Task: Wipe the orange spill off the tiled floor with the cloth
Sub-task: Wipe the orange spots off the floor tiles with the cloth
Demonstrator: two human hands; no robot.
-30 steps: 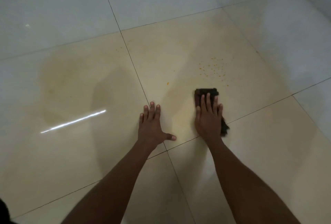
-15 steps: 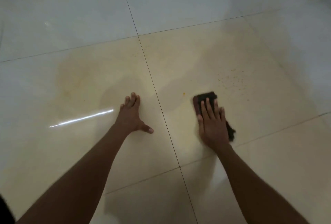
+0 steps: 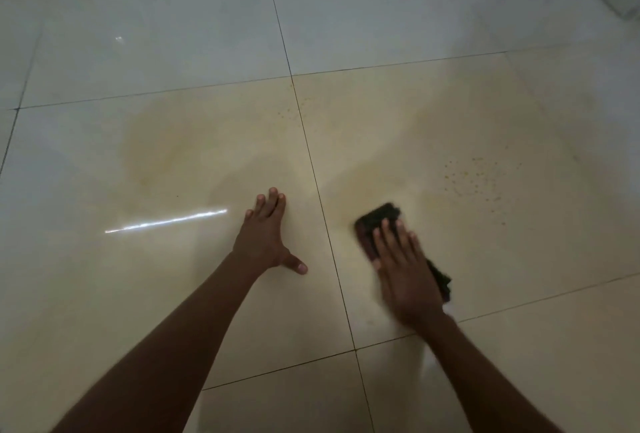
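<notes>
Dark folded cloth (image 3: 377,221) under the flat, straight-fingered right hand (image 3: 403,269) wipes the glossy cream tiled floor (image 3: 519,346); left hand (image 3: 265,238) braces, spread and empty. Orange droplets (image 3: 478,179) beyond probably need the next stroke.

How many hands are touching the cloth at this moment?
1. The right hand presses flat on the dark cloth. The left hand rests on the bare tile, apart from the cloth.
</notes>
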